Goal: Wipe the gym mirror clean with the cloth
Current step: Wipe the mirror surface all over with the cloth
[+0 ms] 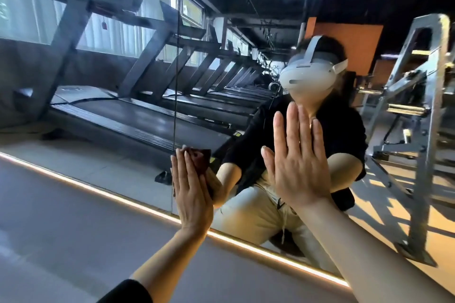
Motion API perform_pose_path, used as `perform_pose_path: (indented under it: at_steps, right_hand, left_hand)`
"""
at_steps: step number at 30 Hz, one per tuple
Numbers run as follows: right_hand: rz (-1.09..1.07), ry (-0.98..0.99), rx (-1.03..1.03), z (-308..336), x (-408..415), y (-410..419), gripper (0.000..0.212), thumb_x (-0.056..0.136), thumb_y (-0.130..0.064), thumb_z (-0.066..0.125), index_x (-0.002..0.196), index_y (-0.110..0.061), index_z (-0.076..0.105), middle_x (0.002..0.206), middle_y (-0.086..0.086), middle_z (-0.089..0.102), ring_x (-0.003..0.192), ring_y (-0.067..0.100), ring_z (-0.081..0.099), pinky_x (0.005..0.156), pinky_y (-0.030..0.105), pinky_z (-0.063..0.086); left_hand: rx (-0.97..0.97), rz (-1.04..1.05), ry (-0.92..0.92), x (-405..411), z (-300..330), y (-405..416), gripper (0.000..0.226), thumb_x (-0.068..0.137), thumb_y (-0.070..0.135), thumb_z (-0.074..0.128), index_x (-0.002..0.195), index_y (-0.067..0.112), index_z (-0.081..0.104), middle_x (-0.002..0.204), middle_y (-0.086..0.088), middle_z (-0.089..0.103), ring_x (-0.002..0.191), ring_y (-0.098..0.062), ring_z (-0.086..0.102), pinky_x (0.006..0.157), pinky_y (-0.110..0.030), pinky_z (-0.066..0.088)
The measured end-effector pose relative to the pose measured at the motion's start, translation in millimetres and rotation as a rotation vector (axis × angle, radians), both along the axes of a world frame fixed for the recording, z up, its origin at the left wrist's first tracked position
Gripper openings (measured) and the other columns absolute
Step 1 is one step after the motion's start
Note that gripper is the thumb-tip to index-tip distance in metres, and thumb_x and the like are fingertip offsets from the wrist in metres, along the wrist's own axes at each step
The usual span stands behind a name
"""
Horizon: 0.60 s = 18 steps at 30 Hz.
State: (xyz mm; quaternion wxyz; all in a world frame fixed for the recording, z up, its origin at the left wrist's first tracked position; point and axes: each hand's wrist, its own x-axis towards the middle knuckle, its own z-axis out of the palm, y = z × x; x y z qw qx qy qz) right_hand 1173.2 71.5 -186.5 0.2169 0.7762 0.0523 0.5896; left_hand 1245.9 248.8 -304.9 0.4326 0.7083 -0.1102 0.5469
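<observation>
Because the large wall-mounted gym mirror (pixel 123 96) needs firm pressure, we press the dark maroon folded cloth (pixel 200 158) flat under our left hand (pixel 190 194), fingers straight, at seven o'clock; our right hand (pixel 299 162), fingers straight and empty, braces on the glass at five o'clock, seemingly for balance.

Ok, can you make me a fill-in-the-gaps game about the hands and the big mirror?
1. The left hand presses a dark reddish-brown cloth against the big wall ____.
2. The right hand lies flat on the glass with its fingers ____.
3. The long row of black machines reflected on the left are ____.
4. A glowing strip of ____ runs along the mirror's bottom edge.

Missing words: mirror; straight; treadmills; light
</observation>
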Motion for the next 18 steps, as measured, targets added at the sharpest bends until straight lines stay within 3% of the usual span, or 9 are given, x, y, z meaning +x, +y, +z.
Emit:
perform_pose_path:
  at_steps: [3,5,7,9,11,14,16,18]
  right_hand:
    - [0.018,0.004,0.012,-0.6,1.0,0.2,0.068,0.108,-0.041,0.029,0.158,0.001,0.014,0.164,0.025,0.004,0.153,0.038,0.008,0.125,0.052,0.011]
    - [0.009,0.009,0.009,-1.1,1.5,0.2,0.068,0.108,-0.041,0.029,0.158,0.001,0.013,0.164,0.025,0.0,0.154,0.038,0.007,0.125,0.051,0.011]
    - [0.0,0.007,0.005,0.3,1.2,0.5,0.068,0.108,-0.042,0.029,0.158,0.001,0.013,0.164,0.025,0.001,0.153,0.038,0.008,0.125,0.051,0.01]
    - [0.015,0.048,-0.029,0.1,-2.7,-2.8,0.069,0.107,-0.042,0.031,0.158,0.001,0.012,0.164,0.025,0.003,0.154,0.038,0.007,0.125,0.051,0.012]
    - [0.059,0.14,-0.15,0.3,-14.7,-20.0,0.068,0.107,-0.041,0.034,0.159,-0.002,0.014,0.165,0.023,0.007,0.154,0.035,0.008,0.124,0.05,0.017]
    - [0.099,0.171,-0.293,20.5,-50.7,-80.7,0.059,0.105,-0.036,0.037,0.158,-0.013,0.026,0.165,0.017,0.018,0.153,0.031,0.017,0.121,0.052,0.024]
    - [0.038,0.059,-0.218,57.1,-71.3,-125.4,0.059,0.105,-0.036,0.039,0.159,-0.014,0.027,0.165,0.019,0.019,0.153,0.034,0.018,0.122,0.055,0.02]
    - [-0.005,-0.047,-0.085,90.3,-81.6,-150.9,0.061,0.106,-0.038,0.038,0.159,-0.012,0.023,0.164,0.023,0.016,0.153,0.037,0.016,0.122,0.056,0.016]
  left_hand:
    - [-0.036,0.019,-0.085,-2.8,46.1,-13.0,0.056,0.11,0.032,0.02,0.15,-0.006,0.028,0.156,-0.024,0.031,0.148,-0.037,0.022,0.123,-0.045,0.018]
    - [0.057,0.063,-0.171,-7.6,37.3,-33.5,0.051,0.11,0.027,0.03,0.147,-0.008,0.032,0.154,-0.025,0.034,0.146,-0.037,0.026,0.123,-0.046,0.02]
    - [0.227,0.041,-0.216,-21.1,0.9,-60.0,0.053,0.106,0.018,0.045,0.15,-0.004,0.026,0.16,-0.019,0.026,0.148,-0.036,0.024,0.122,-0.049,0.022]
    - [0.346,-0.039,-0.176,-38.9,-40.1,-79.8,0.055,0.108,0.021,0.04,0.154,0.001,0.019,0.166,-0.011,0.012,0.15,-0.036,0.02,0.12,-0.053,0.024]
    - [0.322,-0.079,-0.117,-51.3,-51.2,-85.0,0.057,0.109,0.027,0.032,0.158,0.006,0.012,0.168,-0.008,0.006,0.152,-0.034,0.015,0.117,-0.055,0.027]
    - [0.235,-0.037,-0.119,-49.6,-3.1,-85.5,0.059,0.107,0.026,0.037,0.156,0.003,0.016,0.164,-0.015,0.016,0.152,-0.034,0.014,0.116,-0.057,0.028]
    - [0.085,0.006,-0.159,-43.6,64.3,-90.3,0.054,0.109,0.03,0.026,0.151,-0.004,0.029,0.159,-0.019,0.027,0.149,-0.036,0.022,0.12,-0.053,0.024]
    - [0.012,0.002,-0.172,-45.9,127.4,-102.8,0.054,0.107,0.028,0.029,0.15,-0.005,0.031,0.158,-0.022,0.028,0.149,-0.037,0.023,0.124,-0.047,0.017]
